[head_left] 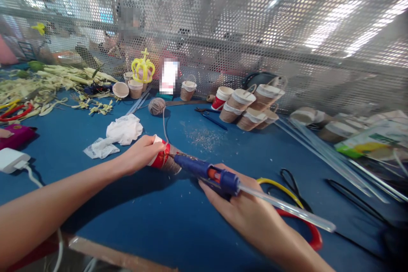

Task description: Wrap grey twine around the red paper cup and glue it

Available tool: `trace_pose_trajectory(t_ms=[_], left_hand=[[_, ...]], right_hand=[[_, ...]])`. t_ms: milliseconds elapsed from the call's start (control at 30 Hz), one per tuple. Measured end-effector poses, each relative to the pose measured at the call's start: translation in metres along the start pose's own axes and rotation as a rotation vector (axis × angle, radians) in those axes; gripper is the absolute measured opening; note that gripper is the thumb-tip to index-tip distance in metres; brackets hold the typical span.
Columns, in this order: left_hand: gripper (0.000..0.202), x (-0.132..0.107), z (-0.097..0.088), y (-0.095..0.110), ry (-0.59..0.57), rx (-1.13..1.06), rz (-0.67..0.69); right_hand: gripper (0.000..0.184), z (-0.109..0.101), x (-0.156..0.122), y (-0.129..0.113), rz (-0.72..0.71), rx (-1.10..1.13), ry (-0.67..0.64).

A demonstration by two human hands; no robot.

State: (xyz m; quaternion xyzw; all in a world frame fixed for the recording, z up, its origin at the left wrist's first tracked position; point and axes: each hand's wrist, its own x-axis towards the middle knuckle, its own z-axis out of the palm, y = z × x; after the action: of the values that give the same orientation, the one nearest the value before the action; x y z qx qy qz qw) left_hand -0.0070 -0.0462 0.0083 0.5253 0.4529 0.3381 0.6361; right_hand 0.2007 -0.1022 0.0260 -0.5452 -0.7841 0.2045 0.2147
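Note:
My left hand (pixel 143 153) is closed around a red and white paper cup (pixel 157 158), which lies tilted on its side. Grey-brown yarn covers the cup's lower part, and a strand runs from it back to a yarn ball (pixel 157 106). In my right hand (pixel 245 204) is a blue hot glue gun (pixel 204 170), its nozzle at the cup where the yarn meets the red surface. A long clear glue stick (pixel 287 206) sticks out of the gun's back end. My right fingers are partly hidden behind the gun.
Crumpled white plastic (pixel 124 129) lies left of the cup. Several yarn-wrapped cups (pixel 251 118) are stacked at the back right, near pliers (pixel 207 111) and a blue pen (pixel 215 122). Red-and-yellow-handled scissors (pixel 314 231) and clear glue sticks (pixel 331 161) lie at right. A perforated metal screen (pixel 204 17) stands behind.

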Motion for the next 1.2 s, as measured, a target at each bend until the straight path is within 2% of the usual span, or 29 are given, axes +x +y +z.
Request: trace_pose_trajectory(t_ms=[300, 467, 600, 767, 1100, 1200], left_hand=[[0.019, 0.003, -0.001, -0.003, -0.008, -0.019, 0.013], [0.019, 0.005, -0.002, -0.006, 0.041, 0.001, -0.006], [0.021, 0.003, -0.002, -0.003, -0.034, 0.002, 0.005], [0.019, 0.002, -0.001, -0.001, -0.021, 0.028, 0.011], [0.025, 0.002, -0.002, 0.0, -0.076, 0.101, 0.027], [0.024, 0.001, -0.002, 0.001, -0.1, 0.073, 0.032]], right_hand=[[0.013, -0.001, -0.003, -0.005, -0.055, -0.065, -0.087], [0.013, -0.002, -0.003, -0.006, -0.064, -0.077, -0.096], [0.011, -0.003, -0.003, -0.005, -0.051, -0.048, -0.072], [0.01, -0.004, -0.003, -0.005, -0.072, -0.064, -0.059], [0.016, -0.014, 0.004, -0.016, -0.134, -0.099, 0.053], [0.016, -0.015, 0.003, -0.017, -0.15, -0.092, 0.044]])
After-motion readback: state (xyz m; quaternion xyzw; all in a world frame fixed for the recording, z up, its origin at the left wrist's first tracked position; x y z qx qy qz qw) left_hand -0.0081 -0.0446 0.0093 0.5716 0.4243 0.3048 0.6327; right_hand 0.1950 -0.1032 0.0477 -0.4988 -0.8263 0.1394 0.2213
